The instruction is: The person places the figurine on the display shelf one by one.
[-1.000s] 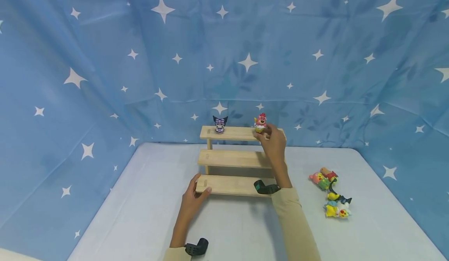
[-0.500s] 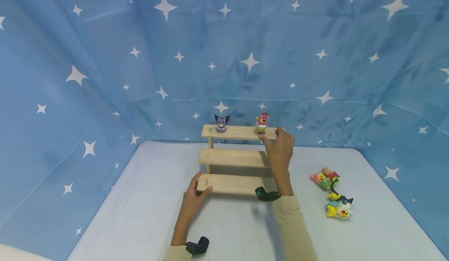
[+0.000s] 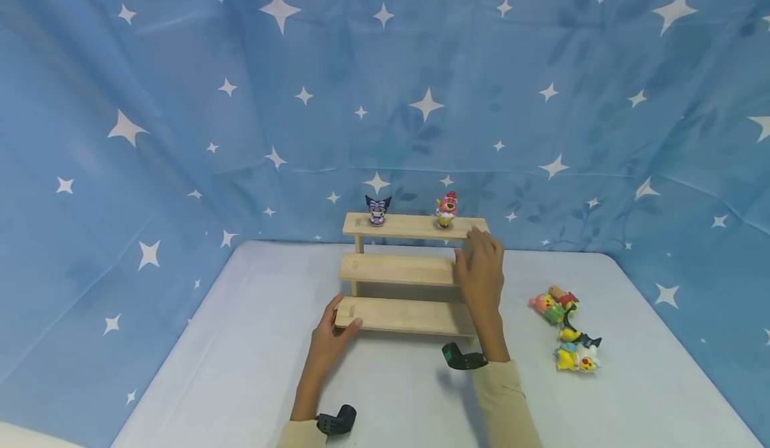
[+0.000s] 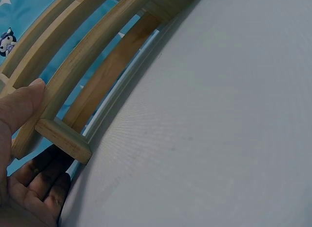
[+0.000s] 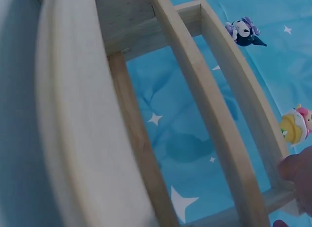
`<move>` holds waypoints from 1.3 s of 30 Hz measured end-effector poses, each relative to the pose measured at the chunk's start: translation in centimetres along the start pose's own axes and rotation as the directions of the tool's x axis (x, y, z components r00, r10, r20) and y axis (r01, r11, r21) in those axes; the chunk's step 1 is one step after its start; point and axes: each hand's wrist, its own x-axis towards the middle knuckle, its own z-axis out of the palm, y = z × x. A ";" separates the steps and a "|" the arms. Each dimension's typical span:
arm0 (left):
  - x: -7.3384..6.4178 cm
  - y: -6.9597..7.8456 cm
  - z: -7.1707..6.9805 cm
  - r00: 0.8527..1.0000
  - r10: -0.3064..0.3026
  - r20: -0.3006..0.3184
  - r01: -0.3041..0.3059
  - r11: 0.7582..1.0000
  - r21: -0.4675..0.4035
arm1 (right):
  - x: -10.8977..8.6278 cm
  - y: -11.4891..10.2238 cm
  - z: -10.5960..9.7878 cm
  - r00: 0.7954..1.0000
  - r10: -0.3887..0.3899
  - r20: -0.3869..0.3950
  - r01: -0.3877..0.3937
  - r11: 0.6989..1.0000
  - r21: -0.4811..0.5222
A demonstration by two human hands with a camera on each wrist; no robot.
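A three-tier wooden stand [image 3: 421, 273] rests on the white worktop [image 3: 259, 341], in front of a blue backdrop [image 3: 421, 53] printed with white stars. The left hand [image 3: 329, 340] holds the left end of the bottom shelf [image 3: 403, 315], its grip closed about the wood: the thumb lies near the front edge and the other fingers reach round the end.

The right hand [image 3: 483, 274] is at the right end of the stand, its fingertips just by the top shelf [image 3: 409, 226]. Its grip is loose, the thumb apart from the fingers; whether it touches the wood, I cannot tell.

Two figurines stand upright on the top shelf, well apart. The Kuromi figurine [image 3: 377, 212], with black pointed ears, is near the left end; the pink bear figurine [image 3: 446, 210], with a red top and a yellow lower part, is right of the middle, near the right hand.

To the right of the stand, a cluster of colourful figurines [image 3: 568, 334] lies on the worktop. Both sleeves [image 3: 505, 401] are beige.
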 end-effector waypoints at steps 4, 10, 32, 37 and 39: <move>0.0 0.1 0.0 1.000 -0.007 -0.002 0.007 1.000 -0.002 | -0.8 0.6 -0.1 0.997 -0.067 0.033 0.066 0.998 0.011; 0.0 0.0 0.1 1.000 -0.006 0.001 0.006 1.000 -0.001 | -2.2 1.2 -1.1 0.987 -0.129 0.097 0.129 0.992 0.007; 0.2 0.1 0.1 1.000 -0.018 -0.005 0.018 0.999 0.030 | -2.7 7.6 -7.4 0.918 0.395 -0.037 -0.396 0.907 -0.144; 0.2 0.2 0.0 1.000 -0.020 -0.002 0.020 0.999 0.027 | -3.5 8.6 -7.9 0.837 0.545 0.050 -0.523 0.824 -0.219; 0.1 0.1 0.0 1.000 -0.022 0.001 0.022 0.999 0.025 | -4.0 9.0 -7.9 0.806 0.585 0.094 -0.550 0.798 -0.247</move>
